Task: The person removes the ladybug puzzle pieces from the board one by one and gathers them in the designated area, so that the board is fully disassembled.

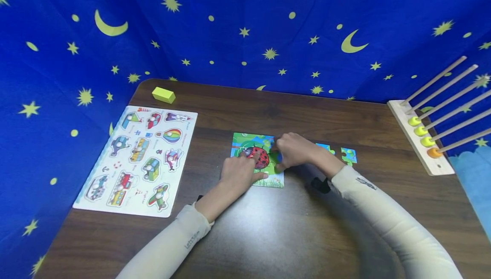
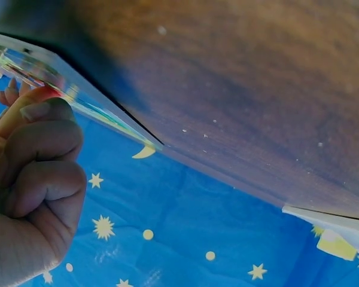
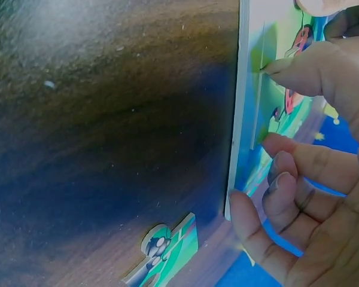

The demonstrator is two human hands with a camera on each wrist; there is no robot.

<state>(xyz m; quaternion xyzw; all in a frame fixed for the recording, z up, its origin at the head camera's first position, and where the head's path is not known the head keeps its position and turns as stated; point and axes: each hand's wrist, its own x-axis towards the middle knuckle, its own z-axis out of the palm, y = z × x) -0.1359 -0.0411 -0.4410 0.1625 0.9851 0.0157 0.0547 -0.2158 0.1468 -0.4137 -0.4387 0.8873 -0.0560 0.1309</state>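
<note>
A square jigsaw puzzle (image 1: 277,181) with a red ladybug on green lies mid-table. My left hand (image 1: 238,172) rests over its left part, with the index finger on the ladybug. In the left wrist view the other fingers (image 2: 51,185) are curled, holding nothing. At the puzzle's right side, my right hand (image 1: 294,150) pinches a green puzzle piece (image 3: 260,113) between thumb and index finger. The piece sits in or just over the puzzle's edge area; its exact seating cannot be told. Two loose pieces lie to the right, one partly behind the right forearm (image 1: 325,147) and one farther out (image 1: 349,155).
A white peg puzzle board (image 1: 184,142) with vehicle pictures lies at the left. Behind it is a yellow block (image 1: 163,95). A wooden rod stand (image 1: 441,168) with a few beads stands at the right edge. A blue starry cloth (image 1: 245,10) hangs behind the table.
</note>
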